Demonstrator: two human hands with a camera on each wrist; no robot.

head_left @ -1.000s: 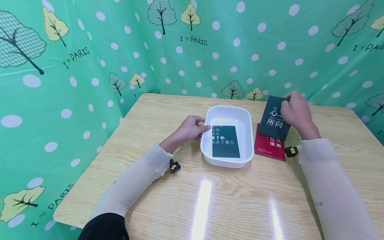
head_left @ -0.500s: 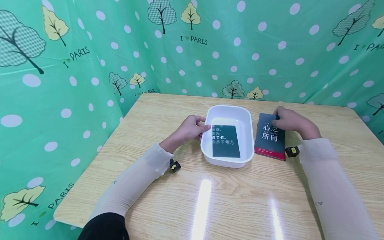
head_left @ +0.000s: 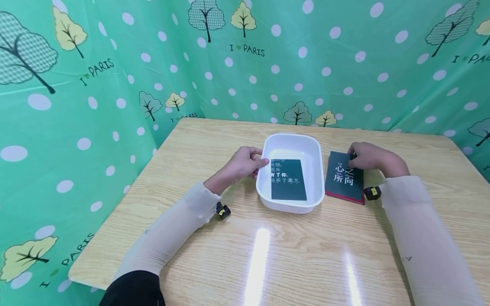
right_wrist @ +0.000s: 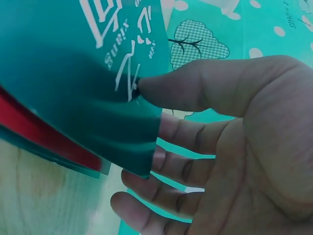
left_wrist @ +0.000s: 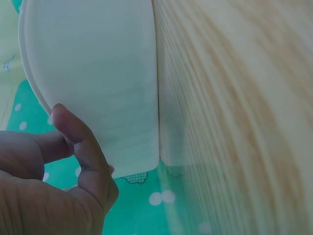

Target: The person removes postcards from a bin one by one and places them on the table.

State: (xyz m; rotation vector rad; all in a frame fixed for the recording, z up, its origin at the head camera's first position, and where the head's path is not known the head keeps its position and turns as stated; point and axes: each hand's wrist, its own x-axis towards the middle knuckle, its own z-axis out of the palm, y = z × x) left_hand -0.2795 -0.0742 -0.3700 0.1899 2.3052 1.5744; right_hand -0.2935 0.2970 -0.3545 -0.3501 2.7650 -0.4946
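Observation:
My left hand [head_left: 245,165] holds the left rim of a white plastic tub [head_left: 323,170]. In the left wrist view the thumb [left_wrist: 78,129] lies along the tub's outer wall [left_wrist: 98,73] near the rim. A dark green notebook [head_left: 287,187] with white lettering lies inside the tub. To the right, my right hand [head_left: 373,158] pinches the top right corner of another dark green notebook [head_left: 340,187]. It lies over a red notebook [head_left: 344,198], of which only a thin edge shows. In the right wrist view the thumb [right_wrist: 176,90] presses on the cover, which bends, and the fingers reach behind it.
Both things stand on a light wood table [head_left: 214,263] with glossy reflections. A green curtain [head_left: 260,76] printed with trees and dots hangs behind and at the left. Small black devices sit at both wrists.
My right hand has lowered the dark green notebook onto the red one and drawn it slightly nearer, covering most of the red cover. The left hand and tub have stayed in place.

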